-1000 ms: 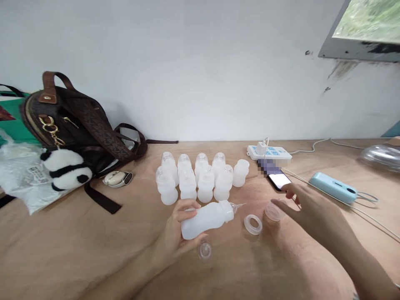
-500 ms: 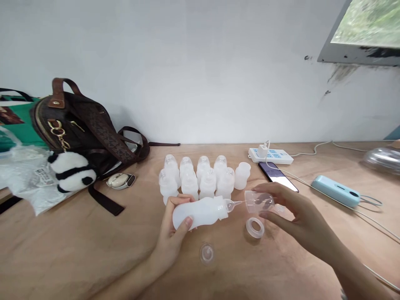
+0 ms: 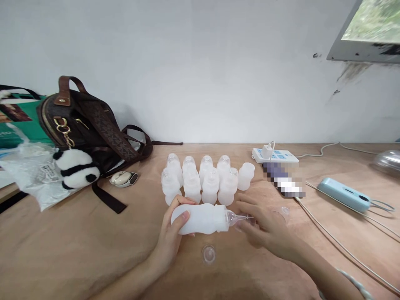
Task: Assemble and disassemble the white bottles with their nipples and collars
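On the bench (image 3: 78,250), one clear piece (image 3: 208,254) lies nearest; beyond, my left hand (image 3: 173,228) grips one bottle (image 3: 198,218) sideways, my right hand (image 3: 268,228) at its teat (image 3: 231,217), grip unclear; behind stand nine others (image 3: 210,189), eight capped.

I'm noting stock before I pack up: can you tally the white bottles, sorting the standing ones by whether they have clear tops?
Standing bottles with clear tops: 8
Standing bottle without a clear top: 1
Bottle held in the left hand, lying sideways: 1
Total: 10
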Demonstrator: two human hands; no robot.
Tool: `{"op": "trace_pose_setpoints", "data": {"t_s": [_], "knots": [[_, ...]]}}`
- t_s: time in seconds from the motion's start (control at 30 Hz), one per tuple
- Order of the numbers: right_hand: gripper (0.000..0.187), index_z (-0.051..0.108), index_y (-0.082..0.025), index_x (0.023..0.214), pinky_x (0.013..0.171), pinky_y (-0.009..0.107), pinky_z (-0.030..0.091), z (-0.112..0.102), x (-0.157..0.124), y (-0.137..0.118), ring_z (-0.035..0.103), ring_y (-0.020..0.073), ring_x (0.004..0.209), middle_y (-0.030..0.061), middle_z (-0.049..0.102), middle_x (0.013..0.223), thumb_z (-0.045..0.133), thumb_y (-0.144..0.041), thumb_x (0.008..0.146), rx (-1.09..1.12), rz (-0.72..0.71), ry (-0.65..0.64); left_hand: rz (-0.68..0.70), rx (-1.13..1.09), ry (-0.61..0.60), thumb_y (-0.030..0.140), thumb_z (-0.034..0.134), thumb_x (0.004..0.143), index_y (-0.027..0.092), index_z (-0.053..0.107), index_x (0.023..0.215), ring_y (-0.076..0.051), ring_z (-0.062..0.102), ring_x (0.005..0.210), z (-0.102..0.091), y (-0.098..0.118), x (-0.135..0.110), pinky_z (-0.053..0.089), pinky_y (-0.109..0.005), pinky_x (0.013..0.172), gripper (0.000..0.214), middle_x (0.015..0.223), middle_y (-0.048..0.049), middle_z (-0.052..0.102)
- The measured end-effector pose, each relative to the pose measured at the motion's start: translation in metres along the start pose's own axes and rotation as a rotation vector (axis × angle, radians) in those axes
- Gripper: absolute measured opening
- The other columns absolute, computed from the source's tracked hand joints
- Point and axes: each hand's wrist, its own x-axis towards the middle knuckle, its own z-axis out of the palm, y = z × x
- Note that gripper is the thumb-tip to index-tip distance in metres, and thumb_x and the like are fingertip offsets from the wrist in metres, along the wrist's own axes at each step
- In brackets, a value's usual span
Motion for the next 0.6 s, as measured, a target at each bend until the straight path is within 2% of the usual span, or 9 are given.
{"op": "trace_pose_setpoints", "data": {"t_s": [0.07, 0.13, 0.2, 0.23, 0.37, 0.5, 0.6], "knots": [[0.028, 0.061, -0.021, 0.09, 0.065, 0.035, 0.053, 0.008, -0.002, 0.002, 0.064, 0.0207, 0.075, 0.006, 0.066, 0.092, 0.059, -0.049, 0.092, -0.09, 0.009, -0.023, -0.022, 0.0, 0.017, 0.056, 0.072, 0.076, 0.019, 0.061, 0.088, -0.015, 0.054, 0.069, 0.001, 0.0, 0.0, 0.045, -0.019, 0.046, 0.04, 0.091, -0.0019, 0.059], [0.046, 0.059, -0.021, 0.107, 0.064, 0.036, 0.054, 0.013, -0.005, 0.003, 0.067, 0.0233, 0.075, 0.007, 0.069, 0.097, 0.071, -0.057, 0.081, -0.17, 0.001, -0.001, -0.043, 0.027, 0.029, 0.055, 0.072, 0.076, 0.019, 0.061, 0.087, -0.014, 0.053, 0.068, 0.0, 0.0, 0.0, 0.044, -0.019, 0.046, 0.039, 0.088, -0.0011, 0.058], [0.059, 0.054, -0.021, 0.123, 0.064, 0.036, 0.055, 0.015, -0.006, 0.003, 0.069, 0.0248, 0.079, 0.0081, 0.071, 0.101, 0.072, -0.058, 0.08, -0.204, -0.06, 0.045, -0.061, 0.071, 0.025, 0.055, 0.07, 0.079, 0.02, 0.06, 0.089, -0.014, 0.053, 0.068, -0.001, -0.002, 0.001, 0.044, -0.018, 0.047, 0.038, 0.084, -0.0004, 0.058], [0.057, 0.052, -0.021, 0.125, 0.064, 0.036, 0.055, 0.016, -0.006, 0.002, 0.07, 0.0247, 0.08, 0.0085, 0.071, 0.102, 0.069, -0.056, 0.084, -0.21, -0.106, 0.073, -0.065, 0.092, 0.017, 0.055, 0.069, 0.08, 0.02, 0.06, 0.089, -0.015, 0.052, 0.068, -0.002, -0.003, 0.001, 0.045, -0.018, 0.048, 0.037, 0.082, -0.0002, 0.058], [0.03, 0.058, -0.018, 0.109, 0.057, 0.033, 0.052, 0.017, -0.005, 0.003, 0.07, 0.0232, 0.074, 0.0103, 0.072, 0.095, 0.057, -0.044, 0.093, -0.261, -0.278, 0.186, -0.062, 0.163, -0.042, 0.059, 0.066, 0.082, 0.02, 0.059, 0.092, -0.015, 0.053, 0.068, -0.002, -0.007, -0.002, 0.044, -0.019, 0.046, 0.04, 0.088, -0.0016, 0.059], [0.027, 0.056, -0.018, 0.103, 0.054, 0.033, 0.05, 0.022, -0.005, 0.007, 0.067, 0.0218, 0.065, 0.0076, 0.071, 0.084, 0.059, -0.04, 0.089, -0.272, -0.342, 0.263, 0.008, 0.256, -0.053, 0.062, 0.063, 0.083, 0.02, 0.059, 0.092, -0.015, 0.051, 0.064, 0.002, -0.005, -0.004, 0.043, -0.02, 0.044, 0.044, 0.086, -0.0021, 0.058], [0.026, 0.054, -0.02, 0.105, 0.055, 0.032, 0.049, 0.026, -0.007, 0.007, 0.066, 0.0203, 0.064, 0.0045, 0.069, 0.082, 0.06, -0.039, 0.087, -0.217, -0.325, 0.303, 0.133, 0.334, -0.034, 0.058, 0.064, 0.084, 0.02, 0.06, 0.09, -0.016, 0.054, 0.069, 0.003, -0.001, -0.004, 0.047, -0.023, 0.052, 0.039, 0.087, -0.0025, 0.06]]}}
